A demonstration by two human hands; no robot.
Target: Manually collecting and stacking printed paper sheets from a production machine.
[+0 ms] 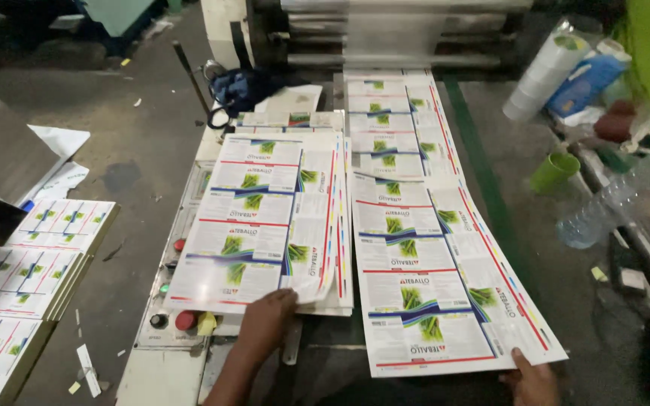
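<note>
White printed sheets with green plant pictures cover the desk (pixel 317 353). The left hand (pixel 266 319) pinches the near edge of the top sheet of the stack (pixel 257 218), thumb on top. The right hand (pixel 530 382) grips the near corner of a long printed sheet (pixel 423 301) (it runs back to the machine rollers (pixel 385 34)). More stacks (pixel 31 271) sit on the floor at left, and a green cup (pixel 554 171) stands at right.

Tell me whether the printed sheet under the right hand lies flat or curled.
Flat: the printed sheet lies spread on the table, the right hand touching its near edge.
</note>
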